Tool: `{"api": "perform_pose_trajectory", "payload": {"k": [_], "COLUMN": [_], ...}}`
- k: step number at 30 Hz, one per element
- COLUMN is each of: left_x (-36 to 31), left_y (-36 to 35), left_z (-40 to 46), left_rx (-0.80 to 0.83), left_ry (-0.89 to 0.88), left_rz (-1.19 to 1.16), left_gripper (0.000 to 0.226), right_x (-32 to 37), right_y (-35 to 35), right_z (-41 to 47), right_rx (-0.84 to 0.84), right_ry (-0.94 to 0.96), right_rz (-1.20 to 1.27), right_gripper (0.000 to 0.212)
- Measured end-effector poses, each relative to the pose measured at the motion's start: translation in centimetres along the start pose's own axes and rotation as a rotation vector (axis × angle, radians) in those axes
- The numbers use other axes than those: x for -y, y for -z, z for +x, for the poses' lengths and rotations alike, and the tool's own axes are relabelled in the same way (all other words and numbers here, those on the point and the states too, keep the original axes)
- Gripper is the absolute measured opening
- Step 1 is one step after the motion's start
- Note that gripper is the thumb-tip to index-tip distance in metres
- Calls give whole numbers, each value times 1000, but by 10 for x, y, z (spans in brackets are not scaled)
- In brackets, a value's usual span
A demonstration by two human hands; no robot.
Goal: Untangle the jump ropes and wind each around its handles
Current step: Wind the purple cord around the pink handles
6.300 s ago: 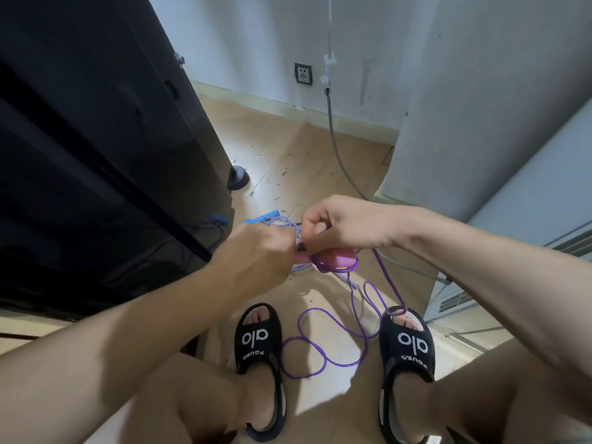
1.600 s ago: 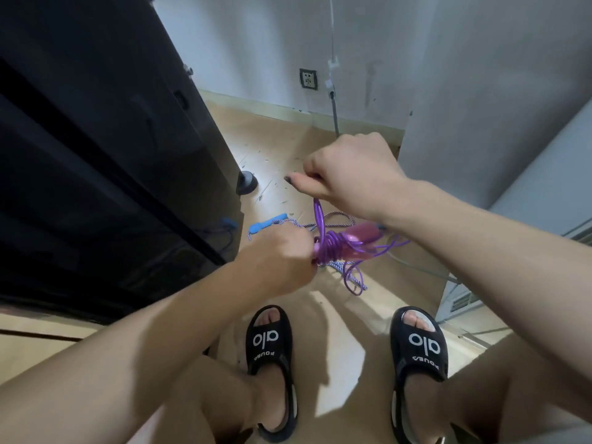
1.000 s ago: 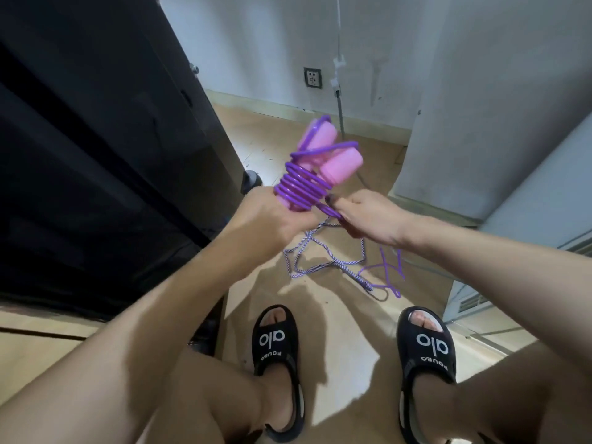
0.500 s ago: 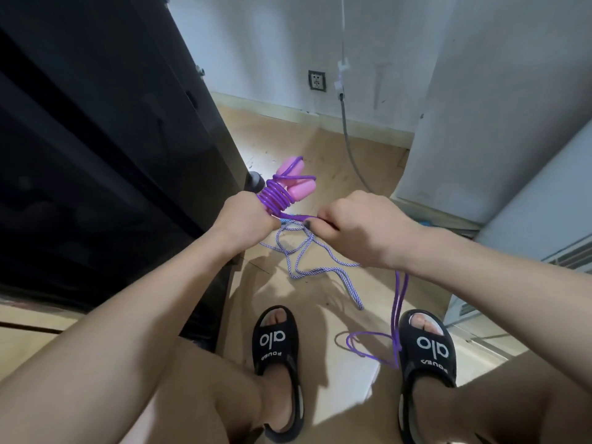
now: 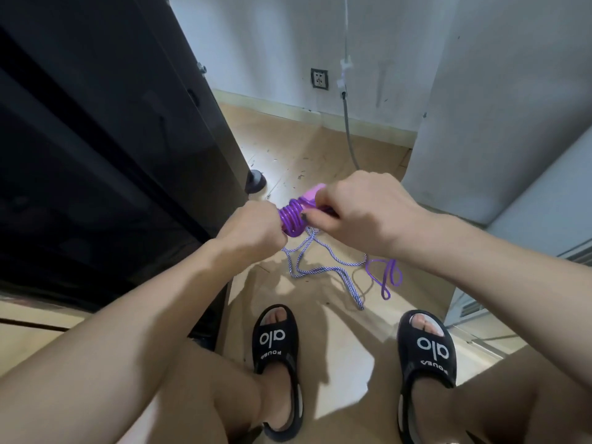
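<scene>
Purple jump rope mostly coiled round its pink handles, held in the air above the floor between the knees. Left hand clenched on handle base; right hand pinches the cord beside the coils. Loose purple tail hangs to the floor. Cord looks light, springy, slick: likely to unwind unless kept taut. Striped blue-white rope lies slack on the floor, soft, not yet wound.

Left hand and right hand side by side, wound handles between them. Below on the floor, loose rope; cabinet to the left.
</scene>
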State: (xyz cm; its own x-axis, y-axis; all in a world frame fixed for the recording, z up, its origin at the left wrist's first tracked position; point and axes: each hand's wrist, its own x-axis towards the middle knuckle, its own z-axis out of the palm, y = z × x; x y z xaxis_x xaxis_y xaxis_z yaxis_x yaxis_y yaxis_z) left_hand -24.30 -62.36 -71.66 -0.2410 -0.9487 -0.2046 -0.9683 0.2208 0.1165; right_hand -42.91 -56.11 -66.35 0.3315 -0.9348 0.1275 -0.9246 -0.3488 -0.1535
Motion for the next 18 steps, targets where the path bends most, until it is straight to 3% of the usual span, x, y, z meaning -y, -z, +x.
{"api": "perform_pose_trajectory", "payload": {"k": [3,6,13,18], "left_x": [-13,-25,-23,-18], "left_y": [-6,-8,-1,8], "left_z": [-7,-12,-15,-20], "left_rx": [9,32,111,100], "left_ry": [-143,-243,-232,-234], "left_rz": [179,201,-42,50], "left_gripper": [17,28,35,35], "right_x": [0,-1,-12,-15], "right_y": [8,12,16,11], "right_z": [7,16,24,19], "right_rx": [-98,-173,-279,-286], "right_ry": [64,86,40,10], "right_rz": [-43,-76,-4,30], "right_gripper": [51,56,50,48]}}
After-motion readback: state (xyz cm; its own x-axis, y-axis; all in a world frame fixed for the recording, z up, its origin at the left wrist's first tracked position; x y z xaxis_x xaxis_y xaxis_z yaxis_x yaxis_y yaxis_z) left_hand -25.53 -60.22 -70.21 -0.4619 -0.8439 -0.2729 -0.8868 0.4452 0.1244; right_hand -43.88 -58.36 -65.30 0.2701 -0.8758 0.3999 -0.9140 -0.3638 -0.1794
